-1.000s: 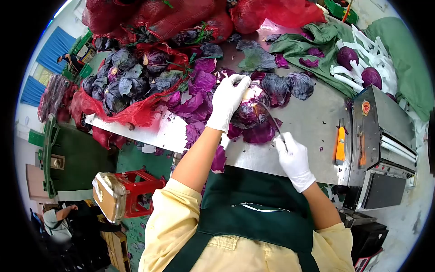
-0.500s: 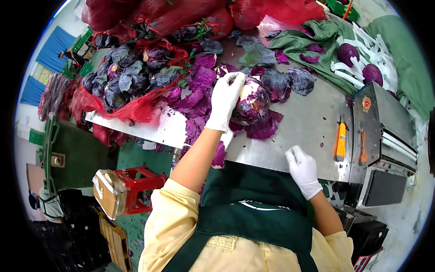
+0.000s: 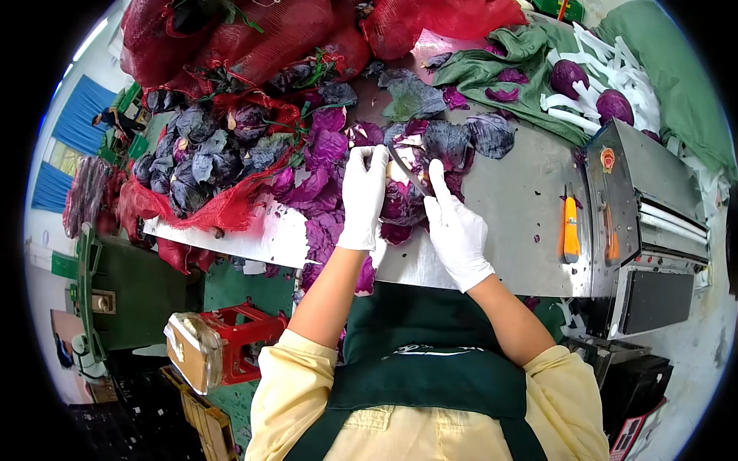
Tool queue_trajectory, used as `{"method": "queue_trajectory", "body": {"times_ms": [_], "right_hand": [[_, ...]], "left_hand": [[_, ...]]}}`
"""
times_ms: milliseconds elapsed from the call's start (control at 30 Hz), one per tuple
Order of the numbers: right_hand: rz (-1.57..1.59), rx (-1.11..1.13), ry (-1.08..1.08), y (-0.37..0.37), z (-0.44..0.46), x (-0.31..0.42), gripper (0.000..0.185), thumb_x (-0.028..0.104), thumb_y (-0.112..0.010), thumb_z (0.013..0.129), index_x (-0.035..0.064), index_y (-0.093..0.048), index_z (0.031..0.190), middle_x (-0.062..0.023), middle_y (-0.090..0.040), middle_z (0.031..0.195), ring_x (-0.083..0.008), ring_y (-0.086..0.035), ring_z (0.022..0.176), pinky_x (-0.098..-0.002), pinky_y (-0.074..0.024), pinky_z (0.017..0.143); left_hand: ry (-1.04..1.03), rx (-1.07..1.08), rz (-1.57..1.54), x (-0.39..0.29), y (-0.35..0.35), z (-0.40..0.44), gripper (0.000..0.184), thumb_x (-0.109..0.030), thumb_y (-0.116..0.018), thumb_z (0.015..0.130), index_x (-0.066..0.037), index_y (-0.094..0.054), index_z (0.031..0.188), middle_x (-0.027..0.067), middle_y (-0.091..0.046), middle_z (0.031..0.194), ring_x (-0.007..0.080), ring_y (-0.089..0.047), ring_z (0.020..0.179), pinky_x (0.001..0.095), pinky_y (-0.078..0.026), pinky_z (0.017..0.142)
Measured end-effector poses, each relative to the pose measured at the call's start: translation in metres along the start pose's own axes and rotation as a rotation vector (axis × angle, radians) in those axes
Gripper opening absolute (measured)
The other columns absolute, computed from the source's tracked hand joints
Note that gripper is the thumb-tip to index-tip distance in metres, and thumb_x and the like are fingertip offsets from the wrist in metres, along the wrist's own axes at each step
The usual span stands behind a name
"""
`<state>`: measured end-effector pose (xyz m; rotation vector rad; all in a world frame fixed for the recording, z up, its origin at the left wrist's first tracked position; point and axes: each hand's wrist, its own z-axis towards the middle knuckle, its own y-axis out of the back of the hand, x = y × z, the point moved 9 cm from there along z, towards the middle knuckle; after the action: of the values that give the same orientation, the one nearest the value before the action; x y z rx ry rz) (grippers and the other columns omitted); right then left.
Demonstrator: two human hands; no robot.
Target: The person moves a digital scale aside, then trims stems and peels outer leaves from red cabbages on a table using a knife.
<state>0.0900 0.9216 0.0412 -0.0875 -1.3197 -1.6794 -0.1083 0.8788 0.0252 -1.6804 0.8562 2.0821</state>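
A red cabbage (image 3: 403,206) with a pale cut stem end sits on the steel table in front of me, loose purple leaves around it. My left hand (image 3: 364,196), white-gloved, holds the cabbage from its left side with the fingers curled. From the right, my right hand (image 3: 457,230), also gloved, grips a knife (image 3: 408,170); its dark narrow blade lies across the pale stem end. The knife's handle is hidden in the glove. Peeled purple leaves (image 3: 326,150) lie left of my left hand. Dark outer leaves (image 3: 490,135) spread behind and right of the cabbage.
An open red mesh sack (image 3: 231,213) of untrimmed cabbages is at left, with full red sacks (image 3: 254,46) behind. A yellow cutter (image 3: 570,229) lies right, beside a metal machine (image 3: 646,184). Two peeled cabbages (image 3: 615,107) rest on white strips at back right.
My right hand has moved up and left from the table's front edge to the cabbage, bringing the knife blade onto its stem end. My left hand has shifted slightly down and left.
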Motion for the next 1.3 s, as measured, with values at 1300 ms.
{"method": "queue_trajectory", "body": {"times_ms": [1300], "right_hand": [[-0.021, 0.01, 0.257, -0.007, 0.024, -0.006, 0.05, 0.031, -0.054, 0.1, 0.0317, -0.046, 0.149, -0.0086, -0.072, 0.088, -0.0296, -0.066, 0.06, -0.0414, -0.0516, 0.052]], "left_hand": [[-0.041, -0.068, -0.134, 0.003, 0.004, -0.006, 0.026, -0.023, -0.059, 0.1, 0.003, -0.058, 0.098, 0.0078, -0.06, 0.084, 0.0123, -0.054, 0.075, 0.0297, -0.046, 0.07]]}}
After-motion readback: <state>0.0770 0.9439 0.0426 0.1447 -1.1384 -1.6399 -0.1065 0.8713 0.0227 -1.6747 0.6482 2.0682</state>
